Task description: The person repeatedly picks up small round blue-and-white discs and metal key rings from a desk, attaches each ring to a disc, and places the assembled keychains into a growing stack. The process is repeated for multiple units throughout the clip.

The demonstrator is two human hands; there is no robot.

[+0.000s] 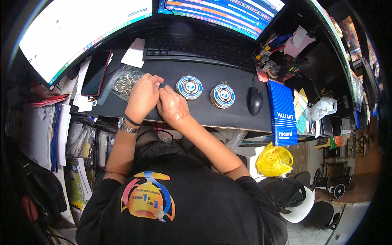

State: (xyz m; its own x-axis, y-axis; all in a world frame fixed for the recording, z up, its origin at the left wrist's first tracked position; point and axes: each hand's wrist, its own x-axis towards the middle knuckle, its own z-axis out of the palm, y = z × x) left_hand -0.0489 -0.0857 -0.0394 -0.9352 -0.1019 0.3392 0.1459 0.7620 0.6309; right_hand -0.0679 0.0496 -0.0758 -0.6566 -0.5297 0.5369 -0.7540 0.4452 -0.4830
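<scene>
While the curled fingers of the left hand point(143, 96) and right hand point(173, 105) are held together, whether anything is gripped cannot be made out; small parts are best steadied low over the desk point(204, 115). Shiny metal rings point(124, 83) are held in a crinkled clear bag point(137, 73) beside the left; rightward, 2 round, blue-rimmed medals point(190, 87) point(223, 96) are laid.

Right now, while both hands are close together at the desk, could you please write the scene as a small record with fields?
Left hand: left hand, fingers curled; anything held is hidden
Right hand: right hand, fingers curled beside the left; anything held is hidden
Beside left hand: clear bag of metal rings
Beside right hand: left disc, blue-rimmed
Farther right: right disc, similar; black mouse; blue book
Beyond discs: black keyboard
</scene>
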